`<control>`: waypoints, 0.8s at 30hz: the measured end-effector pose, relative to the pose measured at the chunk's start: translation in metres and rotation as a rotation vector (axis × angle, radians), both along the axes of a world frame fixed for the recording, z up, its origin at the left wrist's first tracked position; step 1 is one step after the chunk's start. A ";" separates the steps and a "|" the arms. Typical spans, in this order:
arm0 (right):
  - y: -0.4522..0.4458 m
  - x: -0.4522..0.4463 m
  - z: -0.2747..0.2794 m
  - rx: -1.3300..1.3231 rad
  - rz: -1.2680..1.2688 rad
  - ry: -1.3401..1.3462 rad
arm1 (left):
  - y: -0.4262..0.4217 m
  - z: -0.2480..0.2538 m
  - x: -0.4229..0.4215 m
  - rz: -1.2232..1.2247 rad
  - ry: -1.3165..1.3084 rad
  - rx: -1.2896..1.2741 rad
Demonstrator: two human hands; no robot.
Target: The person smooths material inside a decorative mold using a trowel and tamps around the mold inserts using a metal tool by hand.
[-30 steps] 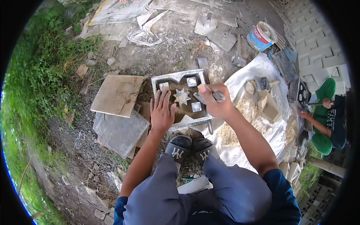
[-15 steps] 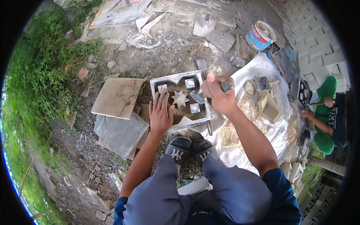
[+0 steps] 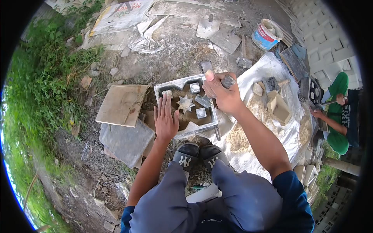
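A metal mould [image 3: 182,82] lies on the ground before my feet, with a star-shaped piece [image 3: 185,104] in its middle and small square blocks [image 3: 201,113] around it. My left hand [image 3: 166,119] rests flat on the mould's left side, fingers stretched over a corner block. Above the right part of the mould, my right hand [image 3: 225,93] is closed round a grey tool [image 3: 228,81], whose top end shows above the fist. The tool's flat grey end [image 3: 203,101] appears beside the star, over the brown fill.
Left are a tan tile [image 3: 122,105] and grey slab [image 3: 126,141]. Right, a white sheet [image 3: 241,153] holds sandy powder [image 3: 237,138] and an angular piece [image 3: 278,108]. Beyond are a hammer [image 3: 243,62], bucket [image 3: 267,35] and trowel [image 3: 208,28]. A co-worker [image 3: 342,116] sits far right.
My right hand has shifted slightly up and left, then a little lower, still round the tool. The tool's flat end has changed its angle beside the star. My left hand stays on the mould.
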State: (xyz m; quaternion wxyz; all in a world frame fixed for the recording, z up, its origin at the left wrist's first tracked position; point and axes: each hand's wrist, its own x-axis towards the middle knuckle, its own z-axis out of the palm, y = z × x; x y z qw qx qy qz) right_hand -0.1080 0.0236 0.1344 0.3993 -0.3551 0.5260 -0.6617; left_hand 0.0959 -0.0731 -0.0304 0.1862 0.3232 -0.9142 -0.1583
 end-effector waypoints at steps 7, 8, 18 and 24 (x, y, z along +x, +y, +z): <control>-0.003 -0.008 -0.012 -0.042 0.035 -0.067 | -0.004 -0.008 -0.001 -0.045 0.066 -0.043; 0.002 -0.009 -0.014 -0.105 0.063 -0.106 | -0.005 -0.007 -0.001 -0.071 0.040 -0.070; -0.004 -0.002 -0.047 -0.032 0.114 -0.095 | -0.003 -0.005 -0.001 -0.055 -0.008 -0.051; 0.002 -0.007 -0.037 -0.108 0.138 -0.009 | -0.004 -0.008 -0.002 -0.037 -0.017 -0.028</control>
